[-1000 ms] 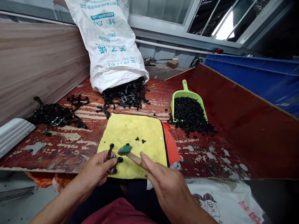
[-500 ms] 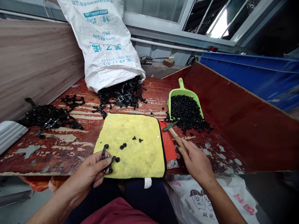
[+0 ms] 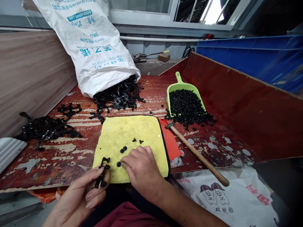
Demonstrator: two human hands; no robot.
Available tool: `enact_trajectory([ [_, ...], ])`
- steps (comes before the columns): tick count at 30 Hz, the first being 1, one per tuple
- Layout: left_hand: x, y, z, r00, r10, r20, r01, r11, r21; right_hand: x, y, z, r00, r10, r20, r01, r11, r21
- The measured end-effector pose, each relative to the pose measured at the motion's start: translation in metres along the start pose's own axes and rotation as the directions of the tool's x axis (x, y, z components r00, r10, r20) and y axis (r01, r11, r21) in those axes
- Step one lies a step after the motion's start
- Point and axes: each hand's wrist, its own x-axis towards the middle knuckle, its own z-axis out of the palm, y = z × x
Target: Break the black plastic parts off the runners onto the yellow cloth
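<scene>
My left hand (image 3: 88, 189) holds a black plastic bracket (image 3: 102, 172) upright over the near edge of a yellow cloth (image 3: 132, 132). My right hand (image 3: 142, 167) rests knuckles-up on the cloth, its fingertips pinched at a small black round piece (image 3: 118, 164). Several more small black pieces (image 3: 132, 144) lie on the cloth just beyond the fingers. A small hammer with a wooden handle (image 3: 199, 156) lies on the red worktop to the right of the cloth, with no hand on it.
A green scoop (image 3: 180, 86) heaped with small black parts sits at the back right. A white resin sack (image 3: 94, 47) spills black brackets (image 3: 118, 96); another pile of brackets (image 3: 44, 129) lies at the left. Red board walls (image 3: 236, 104) bound the worktop. A printed white bag (image 3: 224, 198) lies below.
My right hand laid the hammer down on the worktop and came back left onto the cloth, to the small black piece. My left hand drew the bracket a little nearer.
</scene>
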Motion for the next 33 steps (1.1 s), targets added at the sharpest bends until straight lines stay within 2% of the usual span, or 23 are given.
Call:
enact_trajectory([
  [3,-0.002,-0.001,0.003,0.992,0.115,-0.047,-0.109,0.987,0.115,0.009,-0.005,0.015,0.999,0.037,0.02,-0.037,0.999,-0.009],
  [7,0.003,-0.002,0.011,0.969,0.247,-0.021,-0.235,0.942,0.241,0.01,-0.004,0.017,0.997,0.074,0.027,-0.074,0.997,0.003],
  [16,0.016,-0.005,0.017,0.98,0.198,-0.009,-0.18,0.907,0.381,0.01,-0.002,0.02,0.995,0.102,0.016,-0.103,0.993,0.059],
  [22,0.021,-0.005,0.017,0.973,0.232,-0.012,-0.203,0.877,0.436,0.01,-0.001,0.019,0.995,0.098,-0.004,-0.097,0.99,0.099],
  [33,0.022,-0.001,0.01,0.985,0.167,-0.035,-0.141,0.912,0.385,0.009,0.0,0.022,0.996,0.089,-0.031,-0.086,0.991,0.098],
])
